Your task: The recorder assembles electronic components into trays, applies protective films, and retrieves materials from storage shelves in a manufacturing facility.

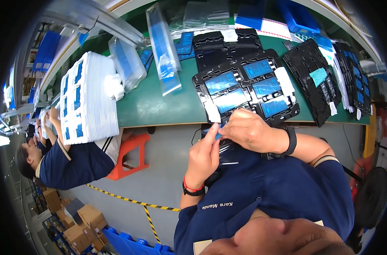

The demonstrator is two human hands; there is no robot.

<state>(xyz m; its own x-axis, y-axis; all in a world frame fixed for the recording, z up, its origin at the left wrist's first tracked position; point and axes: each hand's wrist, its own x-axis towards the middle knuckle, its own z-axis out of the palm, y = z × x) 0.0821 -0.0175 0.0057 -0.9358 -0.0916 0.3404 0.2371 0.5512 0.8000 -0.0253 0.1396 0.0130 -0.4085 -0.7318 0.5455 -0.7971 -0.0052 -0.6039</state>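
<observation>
Blue piece [219,131], small and bright, is sitting right between the two hands, just off the near edge of the green surface [155,108] and close to the near left corner of a black tray [240,76]! The left hand [203,158] is coming in from the left, its fingers drawn narrow and pinching the piece; the right hand [246,131] is meeting it from the other side, fingers also bunched tight on it. Just beyond, that tray is carrying rectangular blue-faced items [266,87], while one white strip [211,110] is lying across its left side and another [284,80] across its right. Over to the right, a pile of black trays [304,80] is resting at a slant, a teal scrap [318,76] lying on top. Across to the left, a tall stack of white trays [100,100] is standing near the surface's edge, a co-worker [78,163] is sitting beside it, and clear bags with blue inside [163,53] are lying between the stack and the black tray.
</observation>
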